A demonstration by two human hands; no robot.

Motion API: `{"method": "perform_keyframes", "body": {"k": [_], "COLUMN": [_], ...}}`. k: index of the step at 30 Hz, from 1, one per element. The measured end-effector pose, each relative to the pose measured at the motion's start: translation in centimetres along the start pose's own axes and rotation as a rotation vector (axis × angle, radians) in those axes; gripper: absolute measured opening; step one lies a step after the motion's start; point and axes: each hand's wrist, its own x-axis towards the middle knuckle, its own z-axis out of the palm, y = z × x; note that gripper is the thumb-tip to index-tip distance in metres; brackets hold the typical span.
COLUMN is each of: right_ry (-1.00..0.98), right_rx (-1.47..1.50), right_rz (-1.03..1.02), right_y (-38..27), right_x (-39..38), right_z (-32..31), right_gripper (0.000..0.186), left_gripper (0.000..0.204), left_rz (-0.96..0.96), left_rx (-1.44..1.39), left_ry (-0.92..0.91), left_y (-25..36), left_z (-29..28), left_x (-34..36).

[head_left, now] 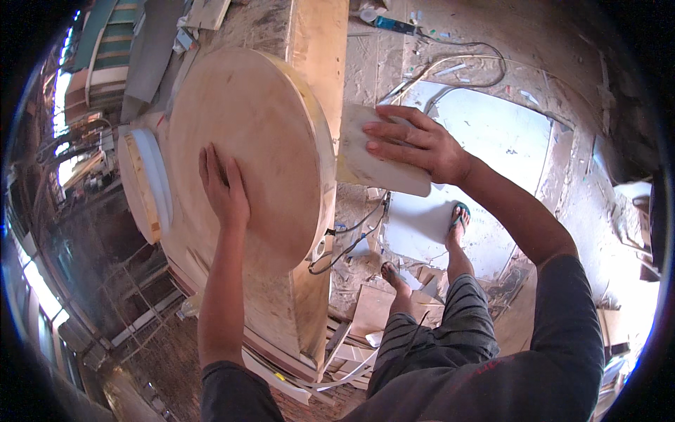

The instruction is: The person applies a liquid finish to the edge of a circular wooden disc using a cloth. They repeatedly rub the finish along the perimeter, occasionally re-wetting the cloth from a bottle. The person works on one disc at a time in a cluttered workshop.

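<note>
A thick round wooden disc [260,141] lies on the workbench, its edge showing a yellowish band on the right side. My left hand [225,186] rests flat on top of the disc, fingers spread. My right hand [422,144] grips a thin pale rectangular board [390,169] with rounded corners, its fingers across the upper face and the thumb hidden. The board's left end meets the disc's edge; whether it touches there I cannot tell.
Another round piece with a white layer [158,186] sits left of the disc. A long wooden plank [320,42] runs along the bench. On the dusty floor lie a blue power tool [394,25], a looping cable [503,67], a white sheet [485,126] and wood offcuts [369,313].
</note>
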Motion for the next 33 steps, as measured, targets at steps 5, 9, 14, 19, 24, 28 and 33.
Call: {"method": "perform_keyframes", "body": {"k": [5,9,14,19,24,28,33], "right_ry": [0.056,0.052,0.111,0.042,0.068,0.032,-0.037], "right_rx": [-0.029,0.004,0.028,-0.005,-0.087,-0.030,0.028], "right_rz": [-0.168,-0.215,-0.215,-0.221,-0.200,-0.265,-0.306], "right_y": [4.1,5.8,7.0,7.7,8.2,7.4,7.8], "right_x": [1.0,1.3,1.3,-0.2,-0.8,3.5,4.2], "right_z": [3.2,4.8,7.3,6.9,4.1,2.4,2.3], "right_gripper": [0.054,0.050,0.043,0.043,0.043,0.048,0.052], "left_gripper": [0.061,0.060,0.060,0.060,0.062,0.062,0.061], "left_rz": [0.003,-0.020,-0.025,-0.032,-0.012,-0.012,0.020], "left_rx": [0.031,0.042,-0.007,0.039,0.013,0.043,0.069], "left_ry": [-0.023,-0.032,-0.037,-0.051,-0.062,-0.058,-0.065], "left_y": [-0.3,-0.4,0.1,0.4,0.6,0.2,0.3], "left_z": [-0.2,-0.4,-0.5,-0.9,-0.9,-0.8,-0.9], "left_x": [-0.2,-0.5,-0.2,-0.4,-0.3,-0.2,-0.2]}}
